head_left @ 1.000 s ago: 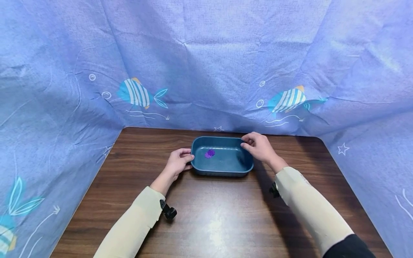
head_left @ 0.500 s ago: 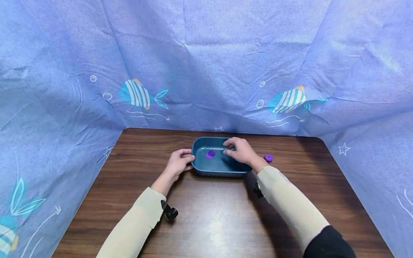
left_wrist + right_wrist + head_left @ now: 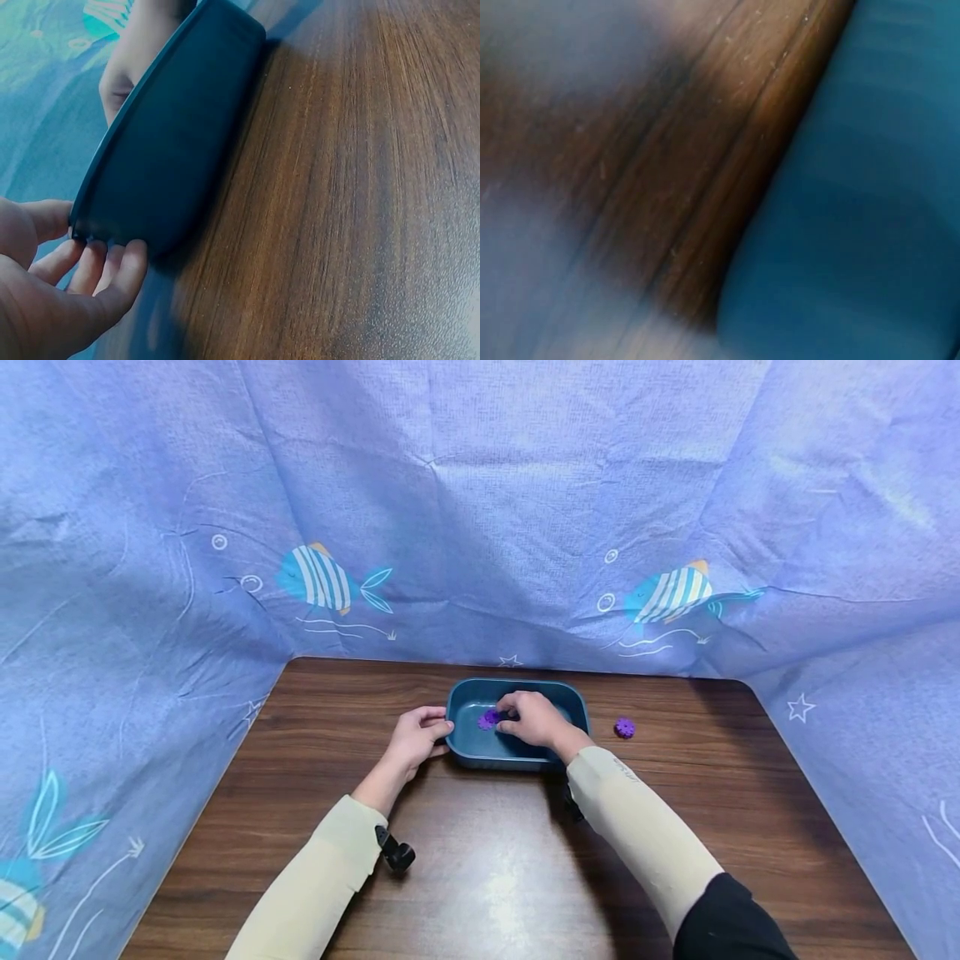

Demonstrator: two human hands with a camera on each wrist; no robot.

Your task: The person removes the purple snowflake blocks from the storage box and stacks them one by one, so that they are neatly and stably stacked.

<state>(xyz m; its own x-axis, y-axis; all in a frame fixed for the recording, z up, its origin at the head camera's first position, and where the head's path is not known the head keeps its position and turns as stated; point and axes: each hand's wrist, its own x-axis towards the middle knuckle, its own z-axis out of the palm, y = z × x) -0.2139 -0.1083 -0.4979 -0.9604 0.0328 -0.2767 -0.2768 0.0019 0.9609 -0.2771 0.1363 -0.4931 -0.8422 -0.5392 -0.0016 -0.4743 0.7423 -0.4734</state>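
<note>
A dark teal rectangular tray (image 3: 517, 762) stands near the table's back edge. My left hand (image 3: 417, 739) grips its left end, the thumb at the rim and the other fingers against the outer wall, as the left wrist view shows with the left hand (image 3: 67, 285). Inside, toward the left, lie purple notched discs (image 3: 486, 722), two overlapping as far as I can see. My right hand (image 3: 534, 720) reaches into the tray, thumb and forefinger apart beside the discs. The right wrist view shows only the tray's outer wall (image 3: 855, 210), not the fingers.
Another purple notched disc (image 3: 624, 727) lies on the wooden table (image 3: 480, 843) to the right of the tray. Behind and at both sides hangs a blue curtain (image 3: 480, 510) with printed fish.
My right hand has moved left from the tray's right rim to the discs inside. The disc on the table, out of sight at first, now shows. My left hand keeps its hold.
</note>
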